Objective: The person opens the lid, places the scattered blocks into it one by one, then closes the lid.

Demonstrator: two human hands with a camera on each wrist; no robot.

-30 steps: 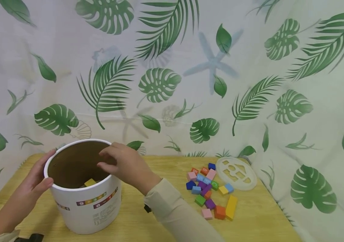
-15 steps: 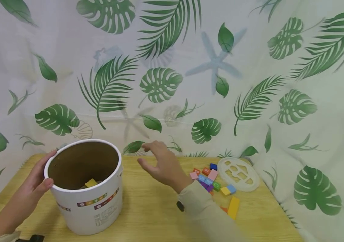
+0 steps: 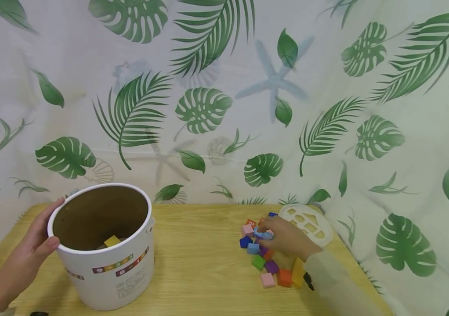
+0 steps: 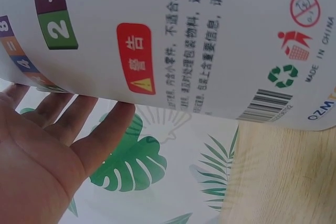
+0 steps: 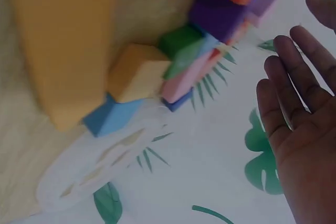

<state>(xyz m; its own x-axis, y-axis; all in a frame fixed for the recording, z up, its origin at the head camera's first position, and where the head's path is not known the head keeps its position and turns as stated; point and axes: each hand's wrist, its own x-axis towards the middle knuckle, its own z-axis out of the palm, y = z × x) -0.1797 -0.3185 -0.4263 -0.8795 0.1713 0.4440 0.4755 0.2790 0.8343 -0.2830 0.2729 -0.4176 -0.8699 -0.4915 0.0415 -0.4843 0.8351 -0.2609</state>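
My left hand [image 3: 30,250] rests against the left side of a white bucket [image 3: 106,274], thumb near its rim. In the left wrist view its fingers [image 4: 105,129] reach out straight, fingertips touching the printed wall. Inside the bucket a yellow block [image 3: 111,241] shows; the rest of the bottom is hidden. On the right, my right hand [image 3: 287,239] reaches over a pile of coloured blocks, fingers beside light blue blocks [image 3: 266,235]. The right wrist view shows this hand [image 5: 310,124] with fingers extended and nothing in the palm.
A whitish plastic lid with shaped cutouts [image 3: 328,232] lies behind the blocks. Nearer lie a pink block [image 3: 267,280], an orange-red block [image 3: 284,278] and a long yellow block [image 3: 298,272]. A leaf-patterned curtain [image 3: 208,175] hangs behind the wooden table [image 3: 200,263].
My right hand has moved from the bucket's rim rightward across the table to the blocks. My left hand stays on the bucket.
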